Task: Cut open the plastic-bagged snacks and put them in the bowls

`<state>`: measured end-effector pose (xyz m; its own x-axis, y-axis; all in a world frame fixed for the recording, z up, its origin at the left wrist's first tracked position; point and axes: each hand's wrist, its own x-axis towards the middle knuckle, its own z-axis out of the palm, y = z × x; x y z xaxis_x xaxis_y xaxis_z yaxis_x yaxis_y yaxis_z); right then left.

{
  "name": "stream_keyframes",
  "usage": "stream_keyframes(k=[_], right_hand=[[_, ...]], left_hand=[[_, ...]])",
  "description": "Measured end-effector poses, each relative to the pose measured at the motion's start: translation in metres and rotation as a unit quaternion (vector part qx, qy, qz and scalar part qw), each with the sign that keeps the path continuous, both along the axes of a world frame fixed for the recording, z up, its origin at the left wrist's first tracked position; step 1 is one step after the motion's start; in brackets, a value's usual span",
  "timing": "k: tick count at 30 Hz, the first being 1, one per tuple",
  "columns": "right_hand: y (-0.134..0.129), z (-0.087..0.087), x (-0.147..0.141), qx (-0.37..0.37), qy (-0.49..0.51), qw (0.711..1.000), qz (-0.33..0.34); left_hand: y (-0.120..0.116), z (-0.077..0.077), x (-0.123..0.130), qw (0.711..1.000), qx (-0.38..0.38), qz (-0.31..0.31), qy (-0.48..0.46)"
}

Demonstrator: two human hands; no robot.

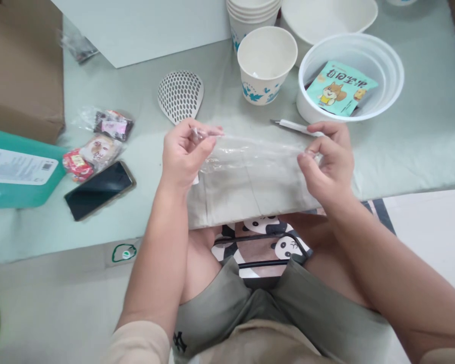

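A clear plastic bag or film [250,154] is stretched between my two hands, over the table's near edge. My left hand [184,151] pinches its left end between thumb and fingers. At the other end, my right hand [328,159] grips the film the same way. Just beyond the left hand lies a white perforated scoop-shaped piece [181,96], its lower end hidden by that hand. A white pen [293,126] lies behind the right hand's fingers, partly covered by them.
Beyond stand a paper cup [267,65], stacked cups [238,23] and a white plastic bowl [390,81] holding a green snack packet [339,88]. Leftward are a phone [99,190], wrapped snacks [102,149], a green packet [20,194] and a cardboard box [23,65].
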<state>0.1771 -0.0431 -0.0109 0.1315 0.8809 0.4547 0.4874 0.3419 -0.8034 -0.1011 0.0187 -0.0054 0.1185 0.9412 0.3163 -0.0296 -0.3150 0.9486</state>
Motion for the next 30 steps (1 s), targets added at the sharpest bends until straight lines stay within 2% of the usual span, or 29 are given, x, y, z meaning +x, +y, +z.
stream_keyframes(k=[2,5,7,10,16,19,22,26,30], right_hand=[[0.001,-0.001,-0.001,-0.074,0.121,0.989,0.039],[0.003,-0.002,-0.005,-0.206,0.317,0.923,0.071],[0.004,-0.002,-0.008,-0.274,0.373,0.883,0.08],[0.005,0.002,-0.009,-0.341,0.377,0.855,0.098],[0.008,0.008,-0.006,-0.306,0.368,0.877,0.053],[0.009,0.009,-0.006,-0.323,0.378,0.866,0.057],[0.009,0.01,-0.006,-0.339,0.379,0.859,0.055],[0.007,0.012,-0.007,-0.352,0.374,0.857,0.046],[0.007,0.01,-0.008,-0.332,0.351,0.874,0.06]], left_hand=[[-0.001,0.0,0.003,0.993,-0.097,-0.019,-0.061],[-0.001,0.004,0.008,0.972,-0.212,-0.01,-0.099],[-0.001,0.008,0.012,0.962,-0.249,0.018,-0.114],[0.0,0.014,0.017,0.953,-0.276,0.053,-0.113],[-0.002,0.016,0.019,0.965,-0.226,0.121,-0.057],[-0.004,0.017,0.017,0.961,-0.259,0.063,-0.071],[-0.007,0.02,0.016,0.949,-0.312,-0.018,-0.033],[-0.008,0.02,0.015,0.952,-0.303,-0.02,0.027],[-0.008,0.019,0.012,0.958,-0.281,-0.046,0.022]])
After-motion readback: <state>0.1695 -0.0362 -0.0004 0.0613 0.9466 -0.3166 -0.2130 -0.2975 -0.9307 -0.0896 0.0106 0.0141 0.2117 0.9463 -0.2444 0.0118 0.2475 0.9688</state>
